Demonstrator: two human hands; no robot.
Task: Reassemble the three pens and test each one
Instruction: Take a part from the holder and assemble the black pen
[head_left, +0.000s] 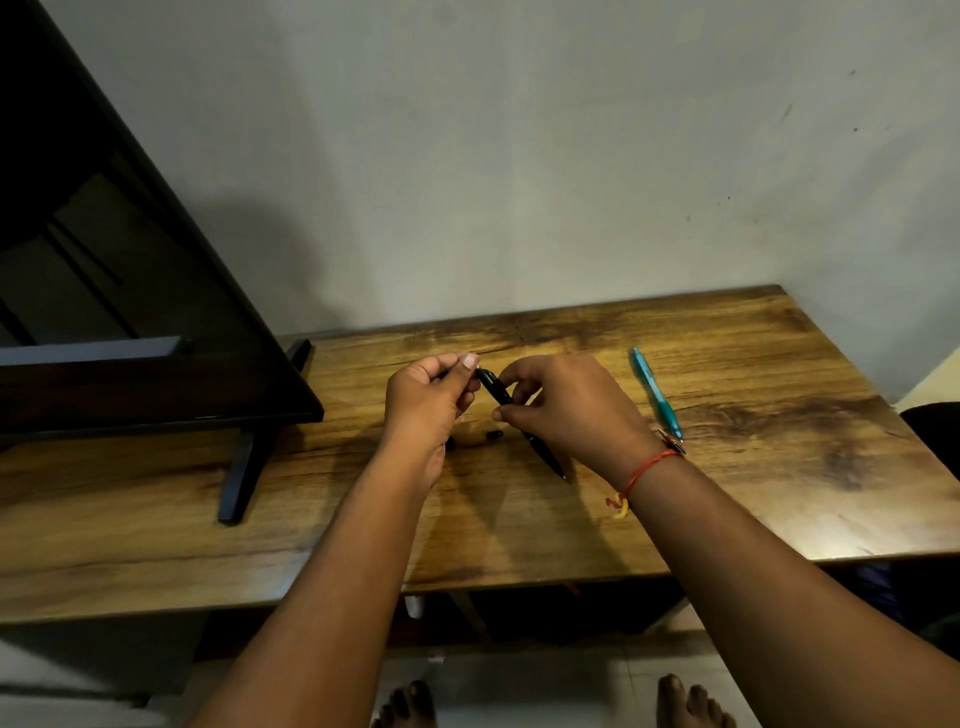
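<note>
Both my hands hold a black pen (540, 447) above the middle of the wooden table (727, 499). My right hand (566, 410) pinches its barrel, with the tip pointing down toward me. My left hand (428, 400) pinches the pen's upper end between thumb and fingers. A small black pen part (493, 434) lies on the table under my hands, and another dark piece (451, 442) peeks out beside my left wrist. A teal pen (655, 392) lies assembled on the table to the right of my right hand.
A dark flat screen (130, 312) on a black stand (249, 467) fills the table's left side. A grey wall rises behind the table. My bare feet (691, 701) show on the floor below the table's front edge.
</note>
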